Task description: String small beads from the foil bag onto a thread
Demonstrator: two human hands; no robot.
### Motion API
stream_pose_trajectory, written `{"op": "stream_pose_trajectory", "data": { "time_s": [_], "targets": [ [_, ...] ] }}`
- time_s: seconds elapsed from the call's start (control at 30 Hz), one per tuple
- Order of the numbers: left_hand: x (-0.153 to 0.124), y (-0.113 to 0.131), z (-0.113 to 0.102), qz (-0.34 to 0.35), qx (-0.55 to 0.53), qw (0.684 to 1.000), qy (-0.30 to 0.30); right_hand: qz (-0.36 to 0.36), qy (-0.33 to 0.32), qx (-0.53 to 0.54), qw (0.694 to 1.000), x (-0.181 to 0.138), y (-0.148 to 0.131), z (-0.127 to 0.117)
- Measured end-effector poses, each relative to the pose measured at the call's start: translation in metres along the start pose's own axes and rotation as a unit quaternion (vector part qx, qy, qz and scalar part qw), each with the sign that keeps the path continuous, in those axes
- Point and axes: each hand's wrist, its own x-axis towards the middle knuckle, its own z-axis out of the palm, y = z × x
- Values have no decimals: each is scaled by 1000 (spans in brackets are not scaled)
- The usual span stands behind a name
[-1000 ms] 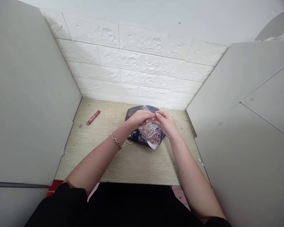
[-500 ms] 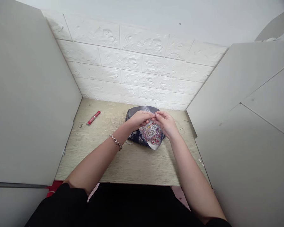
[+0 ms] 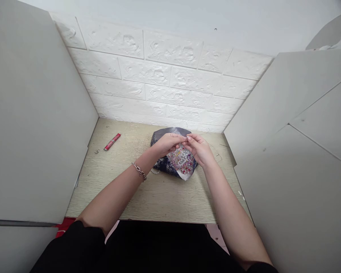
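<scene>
Over an open dark blue patterned bag (image 3: 166, 166), my two hands meet fingertip to fingertip. Inside the bag lies a heap of small, many-coloured beads (image 3: 183, 161), with white, pink, red and purple ones among them. My left hand (image 3: 170, 145) is closed in a pinch, and so is my right hand (image 3: 199, 149). A tiny pale thing, perhaps a bead, shows between the fingertips; it is too small to make out. The hands cover the middle of the bag.
To the left on the wooden table (image 3: 159, 201) lies a red tube (image 3: 112, 142). Small metal bits (image 3: 97, 151) are near it. A thin strand (image 3: 218, 156) lies right of the bag. Grey panels (image 3: 39, 113) stand on both sides, with a white brick-patterned wall (image 3: 159, 76) behind.
Hardly anything differs. Both hands stay pinched together over the bag, with only a very slight shift of the right fingertips.
</scene>
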Motion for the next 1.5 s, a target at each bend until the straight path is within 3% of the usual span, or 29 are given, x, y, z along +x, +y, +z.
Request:
{"op": "stream_pose_trajectory", "data": {
  "time_s": [0.7,1.0,1.27,1.5],
  "targets": [
    [-1,0,0,-6,0,1000,10,-8,14,-57,998,0,1,0],
    [1,-1,-2,-2,-62,998,-10,-76,14,-168,983,1,1,0],
    [1,-2,-3,-1,-45,999,-16,-190,45,-345,918,-1,-2,-4],
    [-2,1,1,-33,-22,999,-5,-295,29,-470,831,-5,-8,-1]
  ]
}}
